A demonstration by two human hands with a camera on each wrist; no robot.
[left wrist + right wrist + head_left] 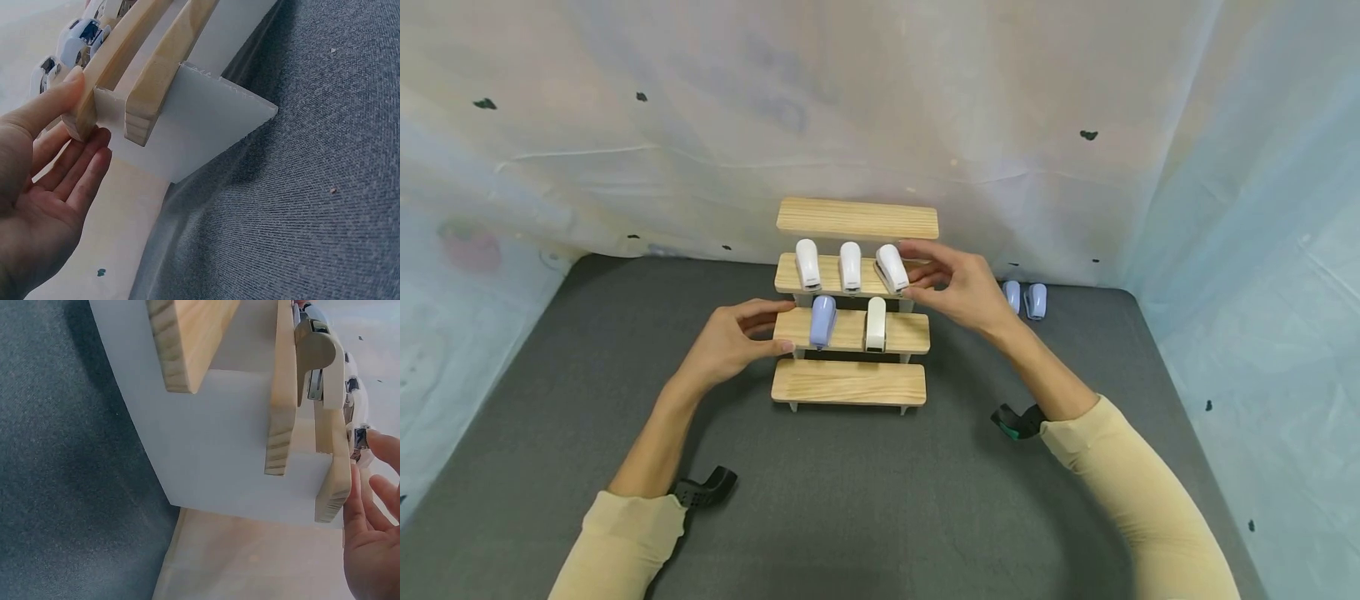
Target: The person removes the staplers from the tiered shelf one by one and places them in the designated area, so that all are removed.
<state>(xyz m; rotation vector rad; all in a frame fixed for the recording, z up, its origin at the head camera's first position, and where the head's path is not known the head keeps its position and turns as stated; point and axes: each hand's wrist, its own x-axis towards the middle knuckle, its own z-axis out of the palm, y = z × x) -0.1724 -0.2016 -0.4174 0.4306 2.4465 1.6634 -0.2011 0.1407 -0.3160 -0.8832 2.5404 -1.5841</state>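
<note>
A stepped wooden display rack [848, 383] with boards on white supports stands on the grey table. My left hand [730, 337] holds the left end of its second board from the bottom, thumb on top and fingers beneath in the left wrist view. A lilac mini stapler [823, 322] and a cream stapler [876, 324] sit on that board. On the board above are a left white stapler [807, 264], a middle white stapler [850, 267] and a tilted right white stapler [892, 268]. My right hand [966, 287] pinches the tilted one at the board's right end.
Two more lilac staplers [1035, 301] lie on the table at the back right, behind my right wrist. A light patterned sheet [865, 100] hangs close behind the rack. The top board [857, 218] and the lowest board carry nothing.
</note>
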